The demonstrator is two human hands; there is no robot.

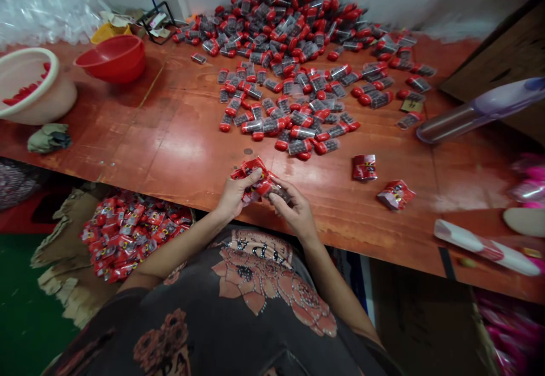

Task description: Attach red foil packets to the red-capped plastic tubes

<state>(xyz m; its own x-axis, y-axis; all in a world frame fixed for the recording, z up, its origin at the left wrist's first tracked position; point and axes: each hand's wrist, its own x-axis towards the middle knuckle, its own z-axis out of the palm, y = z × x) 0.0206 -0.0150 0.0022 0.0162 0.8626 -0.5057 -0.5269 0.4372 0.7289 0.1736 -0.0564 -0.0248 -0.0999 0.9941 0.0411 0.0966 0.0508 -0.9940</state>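
My left hand [235, 195] is closed on several red printed wrappers [252, 167], fanned between thumb and fingers above the table's front edge. In my right hand [297, 210] is a small clear tube with a red cap [281, 191], dark contents showing through it. The tube's red end meets the wrappers; whether it is inside one I cannot tell. Beyond my hands, a loose spread of the same capped tubes [303, 132] leads back to a large heap [281, 24] by the wall. Two folded red packets [364, 167] lie to the right.
A box of filled red packets [136, 228] stands below the table at left. On the tabletop are a white tub [55, 95], a red bowl [113, 61], a crumpled cloth [49, 138], a clear cylinder [451, 121] and a white tube-shaped object [489, 248]. A cardboard box [498, 52] borders the right.
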